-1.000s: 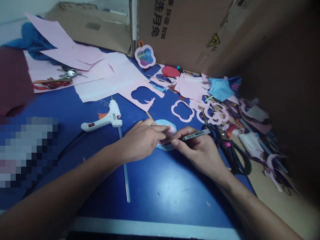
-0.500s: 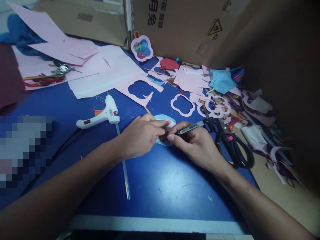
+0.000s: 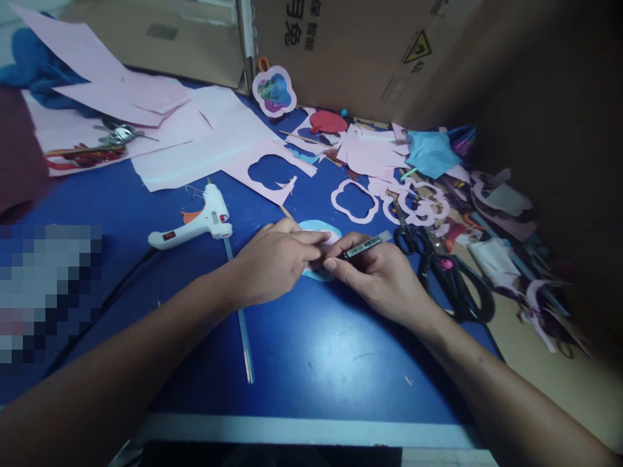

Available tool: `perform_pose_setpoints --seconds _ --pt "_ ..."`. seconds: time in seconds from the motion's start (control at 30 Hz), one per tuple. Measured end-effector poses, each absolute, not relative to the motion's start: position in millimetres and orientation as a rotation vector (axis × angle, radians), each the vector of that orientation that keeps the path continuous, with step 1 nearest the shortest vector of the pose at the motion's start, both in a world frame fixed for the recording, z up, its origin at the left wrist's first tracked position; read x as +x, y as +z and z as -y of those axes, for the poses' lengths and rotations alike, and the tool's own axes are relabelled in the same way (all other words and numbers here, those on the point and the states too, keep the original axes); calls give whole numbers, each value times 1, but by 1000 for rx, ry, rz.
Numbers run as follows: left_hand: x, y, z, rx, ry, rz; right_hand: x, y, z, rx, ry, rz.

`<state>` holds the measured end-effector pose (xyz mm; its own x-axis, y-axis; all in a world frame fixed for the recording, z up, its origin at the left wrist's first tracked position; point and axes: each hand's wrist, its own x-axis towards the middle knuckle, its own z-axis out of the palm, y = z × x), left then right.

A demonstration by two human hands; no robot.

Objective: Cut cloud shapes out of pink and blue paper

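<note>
A blue table point(image 3: 311, 383), glare cast on its near part, is backed by a brown box point(image 3: 360, 71); its far left is covered by pink sheets point(image 3: 204, 143), its far right by scraps point(image 3: 367, 152); the left hand point(image 3: 280, 259) is laid over the centre, whether anything is gripped beneath cannot be told; a pen point(image 3: 365, 247) is pinched in the right hand point(image 3: 382, 279); a glue gun point(image 3: 197, 227) is seen at left, scissors point(image 3: 448, 279) at right; under the left fingers, a blue disc point(image 3: 311, 225) is topped by a pink piece point(image 3: 331, 236).
</note>
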<state>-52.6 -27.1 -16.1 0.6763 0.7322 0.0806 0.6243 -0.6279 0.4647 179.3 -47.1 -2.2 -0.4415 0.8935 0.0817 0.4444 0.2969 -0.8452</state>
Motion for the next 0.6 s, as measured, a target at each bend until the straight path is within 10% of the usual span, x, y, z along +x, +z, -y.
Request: perform_pose_setpoints --seconds 0.6 --pt "-54 -20 25 2516 363 -1030 182 1 47 -1182 999 2016"
